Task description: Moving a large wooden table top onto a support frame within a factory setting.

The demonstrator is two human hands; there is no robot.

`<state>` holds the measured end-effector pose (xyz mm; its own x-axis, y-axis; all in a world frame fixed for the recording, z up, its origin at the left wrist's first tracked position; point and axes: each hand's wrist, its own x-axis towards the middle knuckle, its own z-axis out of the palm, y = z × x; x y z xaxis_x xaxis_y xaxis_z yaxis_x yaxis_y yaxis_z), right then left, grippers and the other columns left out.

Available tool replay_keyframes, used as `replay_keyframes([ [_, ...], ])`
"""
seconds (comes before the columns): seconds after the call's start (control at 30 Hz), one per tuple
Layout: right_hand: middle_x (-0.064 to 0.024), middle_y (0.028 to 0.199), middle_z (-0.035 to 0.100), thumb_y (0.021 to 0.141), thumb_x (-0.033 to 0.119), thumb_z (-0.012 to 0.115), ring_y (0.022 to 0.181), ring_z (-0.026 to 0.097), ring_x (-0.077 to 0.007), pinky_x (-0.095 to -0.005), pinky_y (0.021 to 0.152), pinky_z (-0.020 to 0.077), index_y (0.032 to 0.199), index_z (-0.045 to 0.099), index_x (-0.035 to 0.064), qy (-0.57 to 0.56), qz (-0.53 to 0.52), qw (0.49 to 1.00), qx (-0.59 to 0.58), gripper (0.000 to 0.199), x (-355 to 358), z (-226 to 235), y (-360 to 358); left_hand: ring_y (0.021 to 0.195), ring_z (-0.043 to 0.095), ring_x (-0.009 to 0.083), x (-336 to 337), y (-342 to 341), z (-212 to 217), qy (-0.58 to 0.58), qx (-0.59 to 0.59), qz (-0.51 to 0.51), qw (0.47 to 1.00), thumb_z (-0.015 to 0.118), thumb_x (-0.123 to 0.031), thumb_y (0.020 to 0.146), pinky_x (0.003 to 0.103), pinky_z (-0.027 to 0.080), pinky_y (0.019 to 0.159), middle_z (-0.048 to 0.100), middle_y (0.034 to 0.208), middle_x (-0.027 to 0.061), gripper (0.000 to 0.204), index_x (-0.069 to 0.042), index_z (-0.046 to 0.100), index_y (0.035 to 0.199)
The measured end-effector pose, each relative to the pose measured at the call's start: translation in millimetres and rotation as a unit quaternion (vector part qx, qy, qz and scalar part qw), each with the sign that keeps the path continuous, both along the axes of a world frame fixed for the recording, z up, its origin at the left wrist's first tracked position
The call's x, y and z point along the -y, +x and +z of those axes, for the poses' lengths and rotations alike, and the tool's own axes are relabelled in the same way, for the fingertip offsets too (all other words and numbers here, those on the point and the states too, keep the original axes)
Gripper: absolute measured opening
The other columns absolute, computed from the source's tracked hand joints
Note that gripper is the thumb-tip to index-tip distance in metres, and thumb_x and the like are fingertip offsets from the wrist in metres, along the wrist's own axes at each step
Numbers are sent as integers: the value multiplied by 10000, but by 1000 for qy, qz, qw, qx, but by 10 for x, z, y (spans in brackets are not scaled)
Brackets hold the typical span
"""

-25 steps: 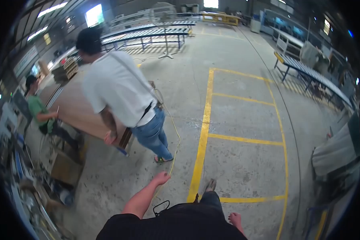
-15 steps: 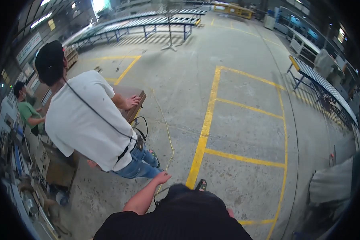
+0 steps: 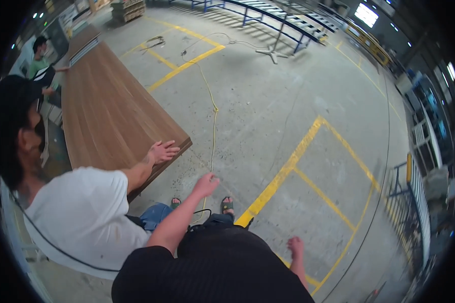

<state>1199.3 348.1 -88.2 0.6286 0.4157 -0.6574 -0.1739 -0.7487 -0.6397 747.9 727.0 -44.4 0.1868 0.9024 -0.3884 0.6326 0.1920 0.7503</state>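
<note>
My left hand [image 3: 206, 184] reaches forward over the concrete floor, fingers loosely apart and holding nothing. It is a short way right of the near corner of a long stack of brown wood panels [image 3: 111, 106]. My right hand [image 3: 294, 248] hangs by my side, empty, above a yellow floor line [image 3: 283, 174]. A co-worker in a white shirt [image 3: 83, 217] stands close on my left, with one hand [image 3: 162, 150] flat on the stack's near corner.
A yellow cable [image 3: 215, 113] runs across the floor from the far side toward my feet. Blue metal racks [image 3: 268, 12] stand at the back, and blue frames [image 3: 412, 182] on the right. Another person in a green shirt [image 3: 38, 58] is at the stack's far left.
The view has swung left and down. The co-worker is now right beside me with a hand on the panel stack. My left hand has lifted further forward.
</note>
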Motion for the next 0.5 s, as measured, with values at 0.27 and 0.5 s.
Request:
replay_keyframes([
  [0.27,-160,1056,751,996,316,607,986,719,-254,-407,823,568,1124,723,-22,-44,347,933,87,379,-2583,-389,33,1321,517,380,-2353,-560,-90,122,-194,200,953,674,-327,887,474,429,1101,556,1411,196,537,-38,584,1331],
  [0.5,-161,980,732,992,314,607,851,710,-256,-424,722,562,1111,714,-7,-83,430,899,-1,359,-5686,-778,1495,1487,338,395,-3317,-666,-179,31,-316,419,851,682,-394,878,532,308,1202,365,1604,216,742,-78,445,1506],
])
